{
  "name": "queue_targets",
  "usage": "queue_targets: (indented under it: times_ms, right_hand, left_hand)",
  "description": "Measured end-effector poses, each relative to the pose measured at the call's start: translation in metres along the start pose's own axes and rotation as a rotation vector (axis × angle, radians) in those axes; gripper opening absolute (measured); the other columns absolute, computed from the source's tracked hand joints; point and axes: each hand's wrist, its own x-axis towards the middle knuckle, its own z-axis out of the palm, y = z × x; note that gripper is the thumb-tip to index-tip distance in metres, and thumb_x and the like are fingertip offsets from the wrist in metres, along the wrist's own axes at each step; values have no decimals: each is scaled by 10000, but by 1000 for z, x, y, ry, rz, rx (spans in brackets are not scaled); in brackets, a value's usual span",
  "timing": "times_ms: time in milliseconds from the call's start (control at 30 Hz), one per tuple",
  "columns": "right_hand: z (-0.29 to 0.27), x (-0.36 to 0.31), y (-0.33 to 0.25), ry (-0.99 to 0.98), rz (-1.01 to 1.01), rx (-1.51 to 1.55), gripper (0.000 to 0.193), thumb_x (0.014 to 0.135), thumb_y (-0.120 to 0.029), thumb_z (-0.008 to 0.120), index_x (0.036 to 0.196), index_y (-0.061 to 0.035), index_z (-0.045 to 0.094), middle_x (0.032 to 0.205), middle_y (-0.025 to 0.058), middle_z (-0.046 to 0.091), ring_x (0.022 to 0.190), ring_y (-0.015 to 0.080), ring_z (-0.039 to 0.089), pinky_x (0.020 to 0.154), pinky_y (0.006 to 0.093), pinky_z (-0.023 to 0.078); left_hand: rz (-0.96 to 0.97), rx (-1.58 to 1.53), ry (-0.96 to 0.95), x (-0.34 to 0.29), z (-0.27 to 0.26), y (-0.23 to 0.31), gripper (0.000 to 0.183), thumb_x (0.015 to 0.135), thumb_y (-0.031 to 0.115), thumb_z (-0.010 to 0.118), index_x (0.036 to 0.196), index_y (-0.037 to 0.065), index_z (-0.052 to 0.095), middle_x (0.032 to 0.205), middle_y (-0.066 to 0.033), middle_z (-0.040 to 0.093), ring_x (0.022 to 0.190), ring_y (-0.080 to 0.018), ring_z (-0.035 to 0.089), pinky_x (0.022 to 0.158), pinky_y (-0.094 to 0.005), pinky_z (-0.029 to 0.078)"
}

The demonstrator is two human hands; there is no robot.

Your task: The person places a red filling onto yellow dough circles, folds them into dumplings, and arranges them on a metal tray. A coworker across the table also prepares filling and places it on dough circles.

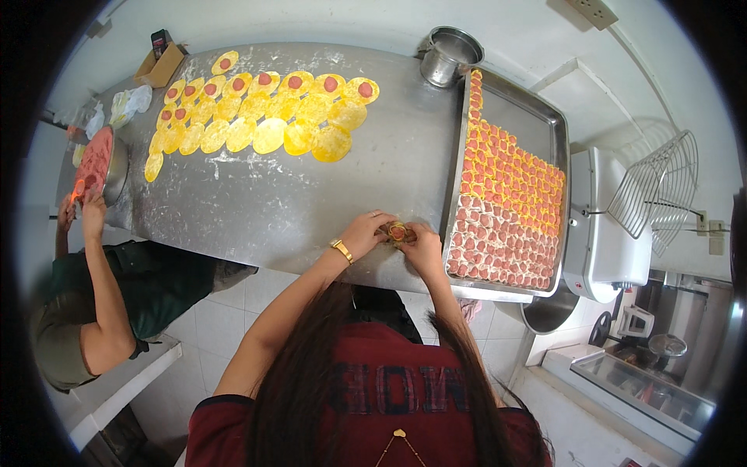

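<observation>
Over the near edge of the steel table, my left hand (366,236) and my right hand (422,247) meet around one small open-topped dumpling (398,232). Its yellow wrapper is gathered about a pink meat filling, and the fingers of both hands curl against its sides. To my right stands a large metal tray (453,226) filled in its nearer part with rows of finished dumplings (513,206), some yellow, some paler. At the table's far left lie overlapping rows of round yellow wrappers (268,135); those in the back row carry a dab of meat.
At the left, a co-worker's hands (93,204) are at a metal bowl (117,167) of pink meat. A steel pot (450,58) stands behind the tray. A white machine (607,226) with a wire guard is right of it. A cardboard box (161,66) sits far left.
</observation>
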Motion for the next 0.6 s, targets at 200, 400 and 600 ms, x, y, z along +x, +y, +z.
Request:
queue_targets:
  times_ms: [200, 400, 600]
  right_hand:
    - [10, 9, -3, 94, -48, 9, 214, 664, 11, 657, 875, -23, 672, 848, 155, 616, 760, 328, 620, 669, 385, 495]
    - [2, 4, -8, 144, -227, -78, 306, 654, 82, 615, 940, -19, 650, 874, 136, 611, 804, 336, 614, 704, 376, 498]
    - [7, 5, -7, 19, -107, 25, 398, 640, 36, 650, 1029, -41, 619, 966, 131, 600, 833, 321, 614, 709, 373, 502]
  left_hand:
    - [-94, -4, 76, 2, 7, 4, 285, 709, 30, 704, 977, 33, 608, 885, -114, 644, 810, -246, 654, 734, -333, 523]
    - [-121, -81, 88, -1, 7, 7, 248, 717, 56, 715, 936, 22, 602, 869, -123, 659, 784, -246, 664, 707, -324, 526]
    - [-176, -54, 42, 1, 7, 8, 261, 712, 31, 710, 946, 11, 596, 849, -123, 668, 777, -232, 669, 711, -321, 528]
